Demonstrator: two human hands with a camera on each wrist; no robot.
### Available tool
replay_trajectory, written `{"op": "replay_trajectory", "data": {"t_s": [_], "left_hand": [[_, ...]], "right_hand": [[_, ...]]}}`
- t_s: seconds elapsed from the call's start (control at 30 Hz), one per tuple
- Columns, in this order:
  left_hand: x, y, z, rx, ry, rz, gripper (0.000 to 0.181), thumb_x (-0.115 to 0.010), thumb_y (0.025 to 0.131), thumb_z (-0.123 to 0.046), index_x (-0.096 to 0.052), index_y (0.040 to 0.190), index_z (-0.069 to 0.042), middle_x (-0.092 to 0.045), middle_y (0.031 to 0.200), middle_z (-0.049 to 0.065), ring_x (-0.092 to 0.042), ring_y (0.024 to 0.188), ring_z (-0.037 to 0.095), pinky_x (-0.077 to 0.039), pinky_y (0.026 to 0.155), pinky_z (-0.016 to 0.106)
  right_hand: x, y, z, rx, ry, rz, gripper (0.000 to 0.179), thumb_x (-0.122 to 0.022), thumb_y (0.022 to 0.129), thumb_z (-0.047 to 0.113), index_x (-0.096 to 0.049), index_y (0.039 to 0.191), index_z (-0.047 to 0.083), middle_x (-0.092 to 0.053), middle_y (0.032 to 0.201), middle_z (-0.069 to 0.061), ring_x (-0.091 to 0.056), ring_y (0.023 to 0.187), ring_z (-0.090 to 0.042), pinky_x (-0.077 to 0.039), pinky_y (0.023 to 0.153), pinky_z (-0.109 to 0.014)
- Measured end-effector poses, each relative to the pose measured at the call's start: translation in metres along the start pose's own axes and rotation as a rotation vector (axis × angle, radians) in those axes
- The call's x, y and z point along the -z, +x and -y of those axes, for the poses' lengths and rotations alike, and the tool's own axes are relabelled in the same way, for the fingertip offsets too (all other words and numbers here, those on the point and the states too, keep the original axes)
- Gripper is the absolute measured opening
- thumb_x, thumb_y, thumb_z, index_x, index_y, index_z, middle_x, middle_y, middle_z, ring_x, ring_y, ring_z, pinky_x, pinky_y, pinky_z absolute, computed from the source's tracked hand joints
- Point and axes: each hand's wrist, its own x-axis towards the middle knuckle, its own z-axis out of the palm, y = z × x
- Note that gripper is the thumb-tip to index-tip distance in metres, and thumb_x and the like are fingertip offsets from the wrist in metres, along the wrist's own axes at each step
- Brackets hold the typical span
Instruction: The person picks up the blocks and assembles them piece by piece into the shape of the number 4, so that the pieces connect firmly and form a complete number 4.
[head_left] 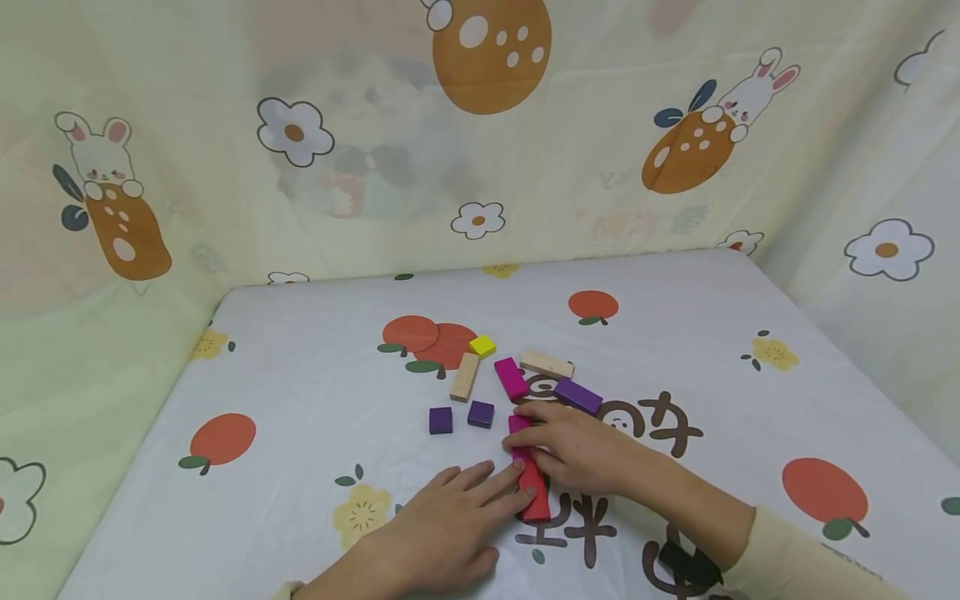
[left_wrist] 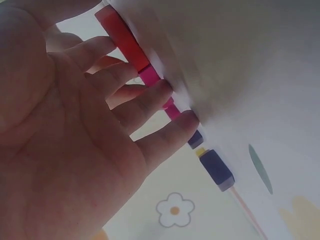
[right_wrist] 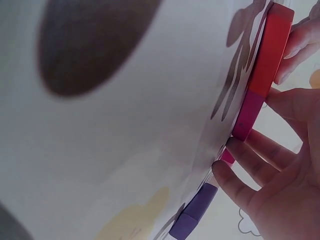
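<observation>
A red block (head_left: 536,500) and a magenta block (head_left: 519,425) lie end to end in a line on the white cloth. My left hand (head_left: 450,521) spreads flat, its fingertips on the left side of the red block near the joint. From the right, my right hand (head_left: 577,442) reaches over the magenta block, extended fingers touching it and partly hiding it. In the right wrist view, one digit is at the seam between red and magenta. Just beyond the right hand lie another magenta block (head_left: 512,379) and a purple block (head_left: 577,396).
Two dark purple blocks (head_left: 441,420) sit left of the line. Farther back are a plain wooden block (head_left: 464,377), a yellow block (head_left: 482,346) and a second wooden block (head_left: 547,364). A black object (head_left: 688,565) is by the right sleeve. Patterned curtains (head_left: 375,208) surround the table.
</observation>
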Motion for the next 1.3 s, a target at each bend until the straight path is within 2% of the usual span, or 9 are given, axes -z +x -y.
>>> {"op": "replay_trajectory", "data": {"t_s": [1.13,1.3], "left_hand": [[-0.0012,0.0024,0.0017,-0.009,-0.015,-0.023,0.072,-0.069,0.095,-0.040,-0.037,0.160,-0.039,-0.033,0.168,-0.012,-0.038,0.152,0.023,-0.043,0.117,0.053],[-0.0008,0.0024,0.0012,-0.004,-0.016,-0.019,0.072,-0.069,0.095,-0.040,-0.038,0.159,-0.039,-0.033,0.168,-0.013,-0.039,0.151,0.023,-0.043,0.117,0.053]], "right_hand": [[0.0010,-0.0016,0.0003,0.006,-0.006,-0.004,0.037,-0.068,0.096,0.014,-0.073,0.130,0.026,-0.055,0.150,-0.013,-0.051,0.141,-0.035,-0.047,0.111,-0.056],[0.0015,-0.0002,-0.0005,0.021,-0.022,-0.030,0.036,-0.068,0.097,0.016,-0.073,0.131,0.025,-0.057,0.148,-0.012,-0.052,0.140,-0.033,-0.049,0.110,-0.055]]}}
